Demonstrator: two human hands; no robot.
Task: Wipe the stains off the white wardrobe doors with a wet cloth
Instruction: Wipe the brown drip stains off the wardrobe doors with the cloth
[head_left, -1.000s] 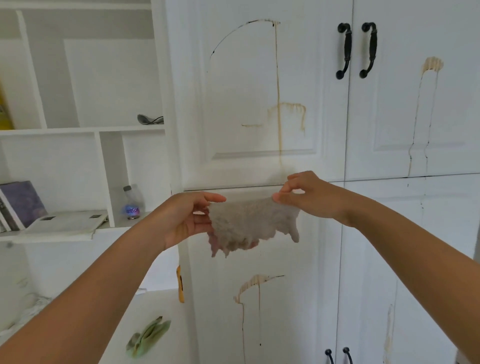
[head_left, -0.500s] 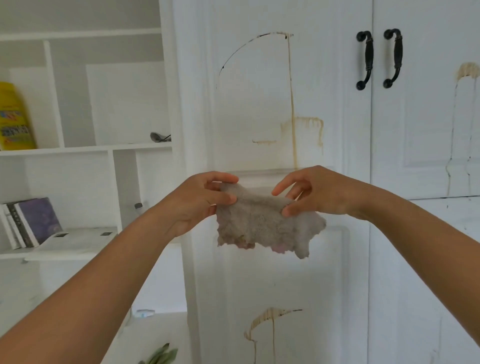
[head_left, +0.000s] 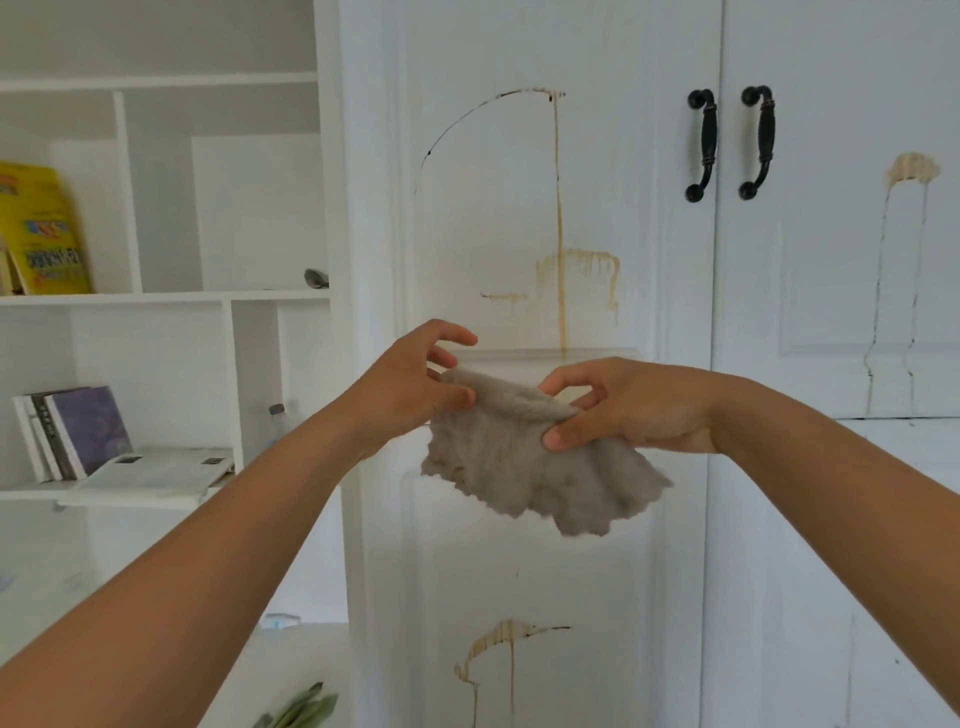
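Observation:
A grey fluffy cloth (head_left: 524, 462) hangs in front of the white wardrobe doors (head_left: 519, 218). My left hand (head_left: 410, 384) pinches its top left edge between thumb and fingers. My right hand (head_left: 634, 405) pinches the top right part, and the cloth droops below it. Brown drip stains (head_left: 576, 270) run down the upper left door, with a thin dark arc above them. Another brown stain (head_left: 911, 169) with long runs marks the right door. A third brown stain (head_left: 498, 644) sits on the lower left door.
Two black door handles (head_left: 730, 143) sit where the upper doors meet. White open shelves (head_left: 156, 299) at the left hold a yellow bag (head_left: 41, 228), books (head_left: 72, 431) and a plastic bottle (head_left: 278, 421). Green leaves (head_left: 301, 709) lie low down.
Both hands have come closer together on the cloth, which now bunches between them. The view has tilted slightly, and the stains sit lower in view than before.

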